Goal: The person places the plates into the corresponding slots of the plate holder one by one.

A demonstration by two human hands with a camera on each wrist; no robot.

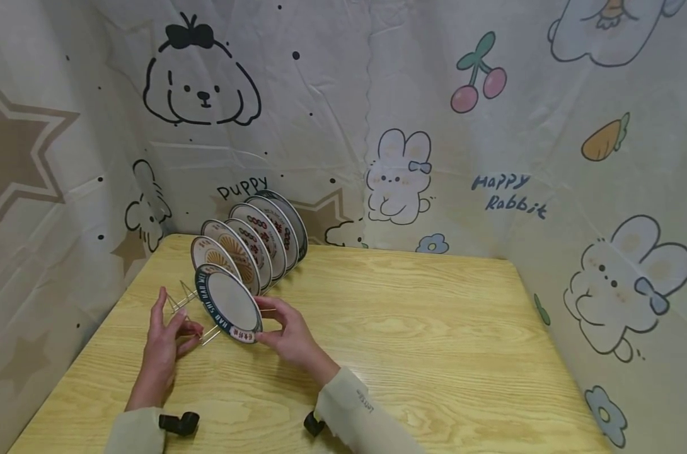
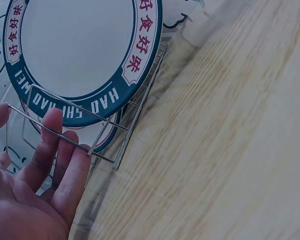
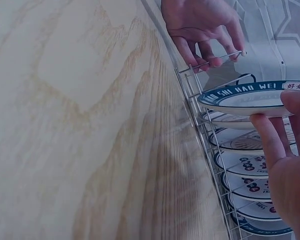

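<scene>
A wire dish rack stands on the table's left side, with several round plates upright in a row. The nearest plate has a dark blue-green lettered rim and a plain white middle. My right hand pinches this plate at its right edge, thumb on the front and fingers behind, as the right wrist view shows. At the rack's near end my left hand holds the end wire, fingers curled against it in the left wrist view. Behind stand plates with fan patterns and red-patterned plates.
The wooden table extends to the right of the rack. A cloth printed with cartoon animals hangs behind the table and along both sides. The rack's far end is close to the back cloth.
</scene>
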